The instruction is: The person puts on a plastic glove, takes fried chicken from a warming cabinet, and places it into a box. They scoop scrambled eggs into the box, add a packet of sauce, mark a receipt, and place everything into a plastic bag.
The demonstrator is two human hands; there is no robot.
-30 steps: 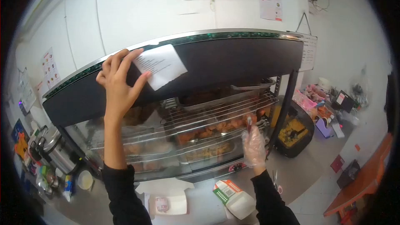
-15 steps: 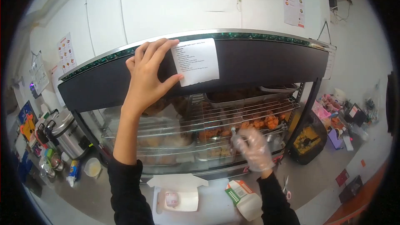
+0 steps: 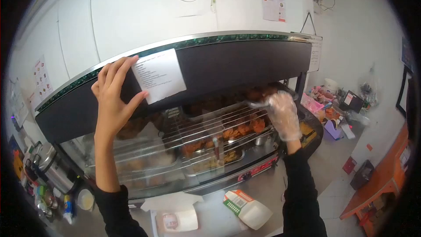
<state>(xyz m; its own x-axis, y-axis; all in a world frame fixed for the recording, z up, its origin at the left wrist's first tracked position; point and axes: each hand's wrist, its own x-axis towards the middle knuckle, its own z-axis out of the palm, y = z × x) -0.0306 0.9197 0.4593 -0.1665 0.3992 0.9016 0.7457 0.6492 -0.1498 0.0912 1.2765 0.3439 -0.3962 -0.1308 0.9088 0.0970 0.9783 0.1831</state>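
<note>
My bare left hand holds a printed paper slip by its left edge, thumb below and fingers above, against the dark front panel of a glass-sided food warmer. My right hand, in a clear plastic glove, is at the right end of the warmer, by the upper tray. Its fingers are curled around something shiny and pale that I cannot make out. Beneath the wire rack, orange-brown fried pieces lie near a metal tray of food.
An open paper box with a small wrapped item sits on a white board in front. Beside it lies a printed carton. A steel cooker and a bowl stand left; a black food container is right.
The view has swung right. My right hand has risen from the warmer's lower part to the upper tray at the right. My left hand still holds the slip on the panel.
</note>
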